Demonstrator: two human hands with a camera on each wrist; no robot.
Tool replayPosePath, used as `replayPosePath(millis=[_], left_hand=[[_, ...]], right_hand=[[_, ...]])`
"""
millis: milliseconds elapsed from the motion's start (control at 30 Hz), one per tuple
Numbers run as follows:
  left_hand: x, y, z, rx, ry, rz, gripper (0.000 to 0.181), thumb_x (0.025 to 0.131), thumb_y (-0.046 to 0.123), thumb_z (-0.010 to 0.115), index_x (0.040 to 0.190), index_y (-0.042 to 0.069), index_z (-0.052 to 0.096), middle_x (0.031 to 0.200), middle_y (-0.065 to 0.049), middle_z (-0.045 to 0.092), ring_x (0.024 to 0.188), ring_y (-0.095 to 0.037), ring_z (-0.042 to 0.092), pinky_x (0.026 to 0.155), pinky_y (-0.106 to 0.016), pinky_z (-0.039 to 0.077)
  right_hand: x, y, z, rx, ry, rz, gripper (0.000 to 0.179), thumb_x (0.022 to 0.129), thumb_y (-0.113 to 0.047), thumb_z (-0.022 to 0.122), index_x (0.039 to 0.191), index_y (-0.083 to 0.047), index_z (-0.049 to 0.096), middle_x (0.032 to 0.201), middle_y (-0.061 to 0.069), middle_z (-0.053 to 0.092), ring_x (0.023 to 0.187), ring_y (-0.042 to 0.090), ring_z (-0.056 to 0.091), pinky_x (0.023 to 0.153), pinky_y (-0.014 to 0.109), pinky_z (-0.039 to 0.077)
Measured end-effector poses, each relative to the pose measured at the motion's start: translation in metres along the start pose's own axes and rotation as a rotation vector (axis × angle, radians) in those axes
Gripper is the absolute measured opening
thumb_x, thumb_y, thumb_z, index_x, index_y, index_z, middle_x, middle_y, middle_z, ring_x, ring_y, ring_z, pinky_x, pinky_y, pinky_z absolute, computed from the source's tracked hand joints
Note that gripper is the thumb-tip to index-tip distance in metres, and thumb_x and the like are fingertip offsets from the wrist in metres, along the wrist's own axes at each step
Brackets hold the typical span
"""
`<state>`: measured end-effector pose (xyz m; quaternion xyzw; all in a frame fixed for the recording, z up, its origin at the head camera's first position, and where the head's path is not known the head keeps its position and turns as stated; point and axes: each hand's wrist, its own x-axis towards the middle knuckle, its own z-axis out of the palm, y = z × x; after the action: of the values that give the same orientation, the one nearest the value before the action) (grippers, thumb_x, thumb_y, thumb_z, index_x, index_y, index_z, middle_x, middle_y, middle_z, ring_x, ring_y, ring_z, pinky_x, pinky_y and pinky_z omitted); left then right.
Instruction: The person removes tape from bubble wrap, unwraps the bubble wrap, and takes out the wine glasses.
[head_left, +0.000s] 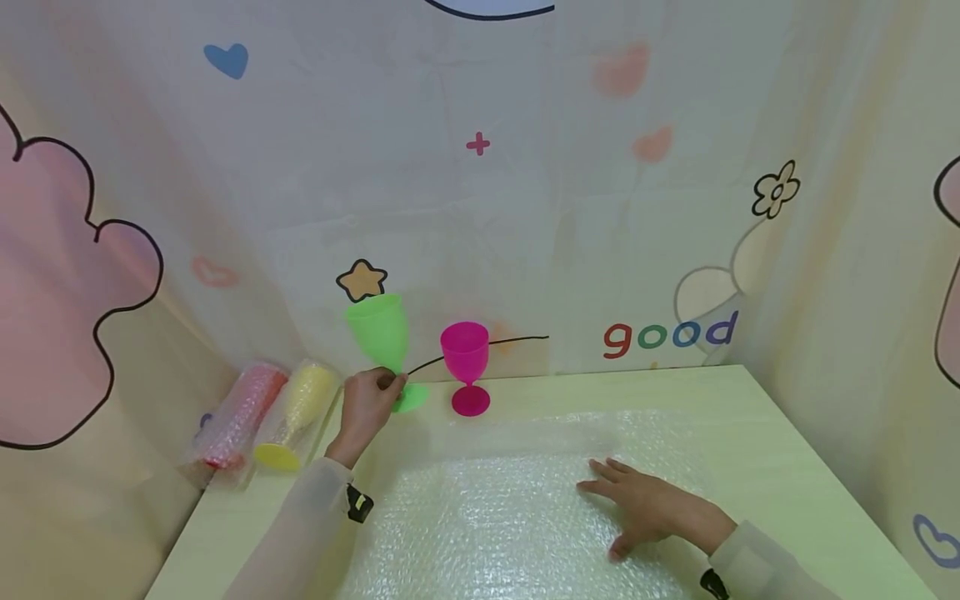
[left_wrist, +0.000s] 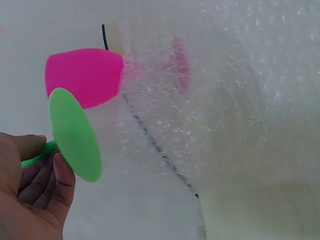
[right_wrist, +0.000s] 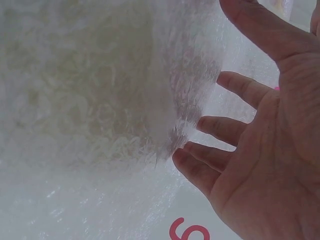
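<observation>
A light green plastic goblet (head_left: pixel 384 333) leans slightly at the back of the table; my left hand (head_left: pixel 366 408) pinches its stem between thumb and fingers. Its round foot (left_wrist: pixel 75 135) faces the camera in the left wrist view. Just to its right, a magenta goblet (head_left: pixel 465 352) stands upright, its stem and foot seen through bubble wrap in the left wrist view. The clear bubble wrap (head_left: pixel 480 525) spreads flat over the middle of the table. Fingers spread, my right hand (head_left: pixel 648 504) is at the sheet's right part, fingertips against the wrap (right_wrist: pixel 100 100) in the right wrist view.
At the table's left edge lie two bubble-wrapped bundles, one red (head_left: pixel 243 417) and one a yellow goblet (head_left: pixel 296 412). A printed curtain (head_left: pixel 525 233) hangs behind the table (head_left: pixel 795 500) and along both sides.
</observation>
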<state>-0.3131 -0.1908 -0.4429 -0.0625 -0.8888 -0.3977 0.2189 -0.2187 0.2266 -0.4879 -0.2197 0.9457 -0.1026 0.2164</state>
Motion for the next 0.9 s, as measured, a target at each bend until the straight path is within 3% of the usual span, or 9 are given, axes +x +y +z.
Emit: replayPosePath(millis=[233, 467, 733, 900], left_hand=[[0.012, -0.017, 0.014, -0.015, 0.017, -0.026, 0.023, 0.091, 0.024, 0.070, 0.082, 0.003, 0.077, 0.076, -0.011, 0.075, 0.063, -0.018, 0.067, 0.058, -0.029, 0.053], [0.017, -0.030, 0.032, -0.050, 0.001, -0.106, 0.025, 0.091, 0.025, 0.069, 0.086, 0.002, 0.077, 0.081, -0.013, 0.076, 0.066, -0.021, 0.069, 0.059, -0.029, 0.054], [0.016, -0.042, 0.056, -0.074, 0.004, -0.182, 0.025, 0.090, 0.023, 0.070, 0.089, -0.001, 0.076, 0.083, -0.016, 0.076, 0.069, -0.023, 0.070, 0.061, -0.032, 0.056], [0.015, -0.048, 0.067, -0.067, 0.008, -0.194, 0.023, 0.088, 0.020, 0.071, 0.088, -0.003, 0.076, 0.085, -0.017, 0.076, 0.076, -0.027, 0.072, 0.066, -0.036, 0.058]], right_hand=[[0.001, 0.001, 0.001, 0.003, -0.002, 0.005, 0.094, 0.063, -0.050, 0.086, 0.146, -0.033, 0.046, 0.163, 0.007, 0.027, 0.151, 0.038, 0.021, 0.110, 0.069, 0.031], [0.002, 0.003, 0.001, 0.004, -0.006, 0.009, 0.094, 0.063, -0.052, 0.085, 0.146, -0.034, 0.045, 0.163, 0.006, 0.026, 0.151, 0.038, 0.021, 0.110, 0.068, 0.031], [0.000, 0.003, 0.003, -0.002, 0.009, -0.025, 0.095, 0.063, -0.052, 0.085, 0.147, -0.031, 0.045, 0.163, 0.008, 0.026, 0.150, 0.040, 0.021, 0.111, 0.067, 0.032], [0.001, 0.004, 0.002, -0.007, 0.013, -0.025, 0.095, 0.063, -0.051, 0.085, 0.147, -0.033, 0.044, 0.163, 0.009, 0.027, 0.150, 0.039, 0.022, 0.110, 0.067, 0.032]])
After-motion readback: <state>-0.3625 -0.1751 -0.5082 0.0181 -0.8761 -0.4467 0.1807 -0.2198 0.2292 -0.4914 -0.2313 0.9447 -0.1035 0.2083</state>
